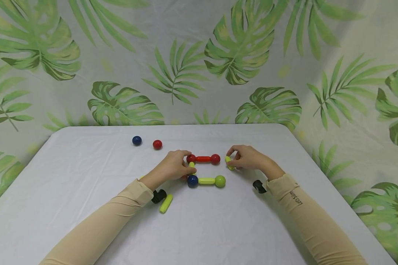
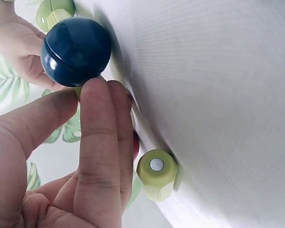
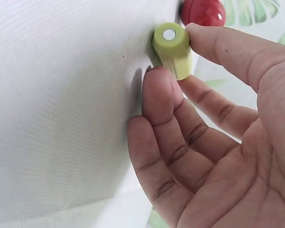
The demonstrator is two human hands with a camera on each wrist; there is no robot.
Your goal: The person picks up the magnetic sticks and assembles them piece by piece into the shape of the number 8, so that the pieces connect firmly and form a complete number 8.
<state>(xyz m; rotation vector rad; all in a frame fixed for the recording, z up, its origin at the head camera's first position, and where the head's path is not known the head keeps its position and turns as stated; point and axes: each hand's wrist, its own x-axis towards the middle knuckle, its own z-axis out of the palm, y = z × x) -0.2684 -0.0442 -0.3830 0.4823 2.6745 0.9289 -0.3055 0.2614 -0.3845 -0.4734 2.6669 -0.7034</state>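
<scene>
My left hand (image 1: 174, 165) pinches a yellow-green magnetic rod (image 1: 192, 165) between a red ball (image 1: 191, 159) and a blue ball (image 1: 192, 180). In the left wrist view, the fingers mostly hide this rod behind the blue ball (image 2: 77, 51). A red rod (image 1: 203, 159) links that red ball to a second red ball (image 1: 215, 159). Nearer me, another yellow-green rod (image 1: 206, 181) joins the blue ball to a green ball (image 1: 220, 181). To the right, my right hand (image 1: 248, 159) holds a yellow-green rod (image 1: 229, 162) between thumb and fingers; its magnet end (image 3: 169, 34) shows in the right wrist view.
A loose blue ball (image 1: 137, 140) and a loose red ball (image 1: 157, 144) lie at the back left. By the left wrist camera (image 1: 159, 196) lies a yellow-green rod (image 1: 166, 204). Something orange-red and a bit of yellow-green peek out around my left hand. A leaf-patterned cloth hangs behind the white table (image 1: 199, 235).
</scene>
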